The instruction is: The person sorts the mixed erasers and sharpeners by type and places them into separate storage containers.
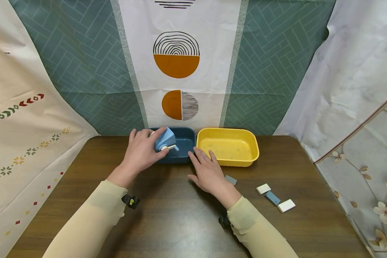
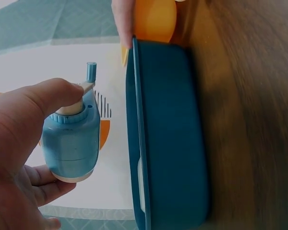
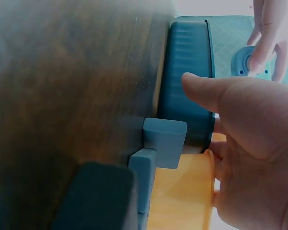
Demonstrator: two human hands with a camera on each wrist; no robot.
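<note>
Fingers (image 1: 142, 141) of left hand (image 1: 140, 154) round sharpener (image 1: 165, 141)

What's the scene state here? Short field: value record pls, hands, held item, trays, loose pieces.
left hand: grips a light blue pencil sharpener, held over the blue tray
right hand: fingers straight, flat on the table, tips at the gap between the two trays
sharpener crank: sticks out past the thumb
blue tray: left of the yellow one, contents hidden
yellow tray: holds no objects
loose pieces: grey block, two white blocks, one blue block, right of the right hand
surface: dark wood table
</note>
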